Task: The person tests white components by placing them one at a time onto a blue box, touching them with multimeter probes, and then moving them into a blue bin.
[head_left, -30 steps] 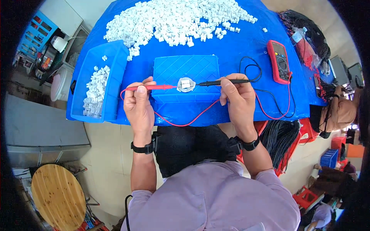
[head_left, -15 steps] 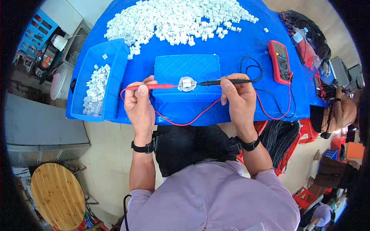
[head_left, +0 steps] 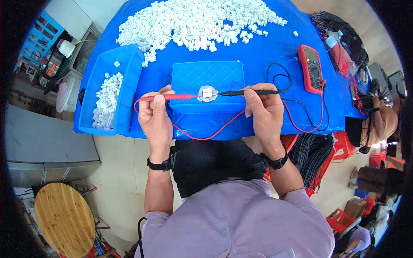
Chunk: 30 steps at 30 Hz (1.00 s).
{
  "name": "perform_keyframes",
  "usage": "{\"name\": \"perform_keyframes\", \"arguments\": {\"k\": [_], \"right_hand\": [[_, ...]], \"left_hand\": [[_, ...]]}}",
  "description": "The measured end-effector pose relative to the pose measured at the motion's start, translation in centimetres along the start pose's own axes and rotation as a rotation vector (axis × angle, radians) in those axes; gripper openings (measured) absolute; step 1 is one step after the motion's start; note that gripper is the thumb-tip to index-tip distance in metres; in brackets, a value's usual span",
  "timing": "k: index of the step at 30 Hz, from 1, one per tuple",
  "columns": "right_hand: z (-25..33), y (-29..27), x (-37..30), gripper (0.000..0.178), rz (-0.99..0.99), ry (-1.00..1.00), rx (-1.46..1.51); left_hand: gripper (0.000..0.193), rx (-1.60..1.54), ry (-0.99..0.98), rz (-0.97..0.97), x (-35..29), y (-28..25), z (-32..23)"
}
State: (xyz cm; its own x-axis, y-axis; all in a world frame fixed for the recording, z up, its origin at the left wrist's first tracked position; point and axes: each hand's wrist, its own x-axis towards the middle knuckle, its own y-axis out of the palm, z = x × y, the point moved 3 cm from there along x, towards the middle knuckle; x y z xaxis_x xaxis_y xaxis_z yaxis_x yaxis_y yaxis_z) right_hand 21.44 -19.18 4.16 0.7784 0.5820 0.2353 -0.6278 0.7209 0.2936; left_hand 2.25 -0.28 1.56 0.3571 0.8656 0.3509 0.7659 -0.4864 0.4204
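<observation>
My left hand (head_left: 155, 118) pinches a red test probe (head_left: 183, 96), its tip pointing right at a small white block-shaped part (head_left: 207, 93). From the other side my right hand (head_left: 266, 114) grips a black test probe (head_left: 241, 92), tip aimed left at the same part. Both tips are at or very near the part; actual contact is too small to tell. The part sits on a pale round piece (head_left: 208, 99) on top of an upturned blue bin (head_left: 185, 77). Leads run from the probes to a red multimeter (head_left: 310, 69) at the right.
A large heap of white parts (head_left: 189, 23) covers the back of the blue-covered table (head_left: 266, 47). An open blue bin (head_left: 124, 101) with more such parts (head_left: 107, 101) stands left. Bundled black cables (head_left: 312, 155) lie right of my lap. Another person's arm (head_left: 380, 116) shows far right.
My right hand and the black probe have shifted slightly left. My left hand, the red probe and the white part stay nearly in place.
</observation>
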Motion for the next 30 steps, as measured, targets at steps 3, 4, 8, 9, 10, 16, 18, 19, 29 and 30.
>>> {"name": "perform_keyframes", "arguments": {"k": [3,4,8,9,10,16,18,19,29,30], "right_hand": [[0.04,-0.11,-0.09,0.015,0.002,0.000,0.018],[0.13,-0.15,-0.09,0.013,0.010,0.009,0.007],[0.27,-0.30,-0.13,0.010,0.016,0.027,0.011],[0.19,-0.31,-0.17,0.010,0.004,0.032,0.037],[0.15,-0.31,-0.21,0.010,-0.008,0.037,0.063],[0.40,-0.02,-0.50,0.010,-0.006,0.005,0.036],[0.41,0.02,-0.48,0.011,0.014,-0.007,0.040],[0.39,0.03,-0.46,0.011,0.016,-0.006,0.040],[0.20,0.03,-0.51,0.011,-0.002,0.018,0.027],[0.16,-0.01,-0.52,0.011,-0.002,0.020,0.032]], "left_hand": [[0.016,-0.004,0.010,0.006,-0.03,0.02,-0.04],[0.016,-0.007,0.005,0.007,-0.02,0.05,-0.02],[0.016,-0.036,-0.018,-0.022,0.08,0.27,-0.16],[0.016,-0.056,-0.035,-0.056,0.03,0.29,-0.26],[0.016,-0.076,-0.052,-0.090,-0.01,0.26,-0.28],[0.018,-0.028,-0.035,-0.058,0.15,0.28,-0.02],[0.019,0.006,-0.033,-0.051,0.18,0.33,0.03],[0.019,0.006,-0.033,-0.053,0.22,0.30,0.07],[0.021,-0.023,-0.056,-0.056,0.26,0.29,0.05],[0.021,-0.025,-0.060,-0.058,0.23,0.27,0.08]]}}
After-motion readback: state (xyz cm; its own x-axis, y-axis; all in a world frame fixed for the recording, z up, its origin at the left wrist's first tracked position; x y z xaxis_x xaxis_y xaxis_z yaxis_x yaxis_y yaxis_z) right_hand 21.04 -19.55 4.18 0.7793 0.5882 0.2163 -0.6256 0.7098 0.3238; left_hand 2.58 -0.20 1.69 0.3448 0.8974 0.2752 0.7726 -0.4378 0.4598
